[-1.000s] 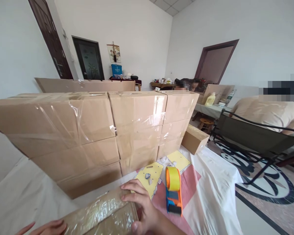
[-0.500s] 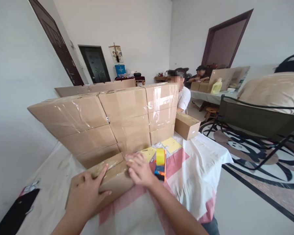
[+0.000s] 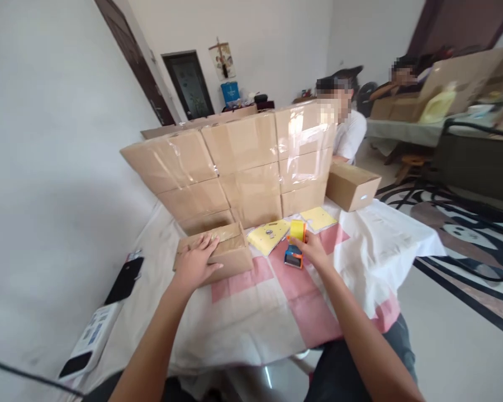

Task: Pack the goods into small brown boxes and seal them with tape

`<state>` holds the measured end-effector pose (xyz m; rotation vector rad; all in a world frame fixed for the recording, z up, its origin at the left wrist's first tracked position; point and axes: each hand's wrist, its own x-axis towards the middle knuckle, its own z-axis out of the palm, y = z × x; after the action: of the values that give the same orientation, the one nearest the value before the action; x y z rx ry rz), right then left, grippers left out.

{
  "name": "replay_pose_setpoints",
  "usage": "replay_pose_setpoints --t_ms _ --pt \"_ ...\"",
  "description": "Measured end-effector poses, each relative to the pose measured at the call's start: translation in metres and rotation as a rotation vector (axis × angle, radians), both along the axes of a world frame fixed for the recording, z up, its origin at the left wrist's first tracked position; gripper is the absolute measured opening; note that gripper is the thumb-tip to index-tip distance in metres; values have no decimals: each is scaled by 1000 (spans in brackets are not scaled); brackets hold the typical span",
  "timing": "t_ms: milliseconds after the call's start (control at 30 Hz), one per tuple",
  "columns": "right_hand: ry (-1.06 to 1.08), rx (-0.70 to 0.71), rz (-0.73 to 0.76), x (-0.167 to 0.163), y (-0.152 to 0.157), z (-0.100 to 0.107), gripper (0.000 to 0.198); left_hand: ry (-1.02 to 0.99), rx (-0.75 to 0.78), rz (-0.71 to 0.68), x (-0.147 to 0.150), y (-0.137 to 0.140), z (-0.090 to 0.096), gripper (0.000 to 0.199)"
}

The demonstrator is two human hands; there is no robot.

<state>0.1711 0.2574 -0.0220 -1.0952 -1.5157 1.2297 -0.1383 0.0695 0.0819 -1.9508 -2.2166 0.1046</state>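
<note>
Resting flat on a taped cardboard carton [image 3: 235, 261], the left hand [image 3: 195, 261] has its fingers spread over the top, with the thumb toward the near side; it presses the carton without wrapping round it. This carton lies close in front of the left half of the carton stack [image 3: 251, 187], which rises three rows high in three columns, clear tape glinting across its face. The right hand [image 3: 313, 249] is at a blue-and-orange tape dispenser [image 3: 294, 260] with a yellow roll [image 3: 297, 229], in front of the stack's right half. Its fingers are bent at the dispenser's right side; whether they have closed around it I cannot tell. Yellow cartoon patches [image 3: 268, 237] of the tablecloth [image 3: 251, 329] show in front of the stack, on the tabletop. A longer carton [image 3: 352, 187] sits just beside the stack's right end, and a person in a white shirt [image 3: 352, 134] is behind that end. A flat black object [image 3: 123, 281] lies to the stack's left, nearer the camera.
</note>
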Motion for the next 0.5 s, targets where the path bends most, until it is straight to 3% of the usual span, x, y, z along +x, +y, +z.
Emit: replay_pose_setpoints --t_ms 133,267,500 --pt "-90 166 78 1 -5 -6 34 -21 23 -48 17 -12 -1 70" --pt "-7 323 24 -2 -15 -8 36 -36 141 -131 25 -21 -6 68" --pt "279 315 -14 -13 -39 3 35 -97 135 -99 25 -14 -3 79"
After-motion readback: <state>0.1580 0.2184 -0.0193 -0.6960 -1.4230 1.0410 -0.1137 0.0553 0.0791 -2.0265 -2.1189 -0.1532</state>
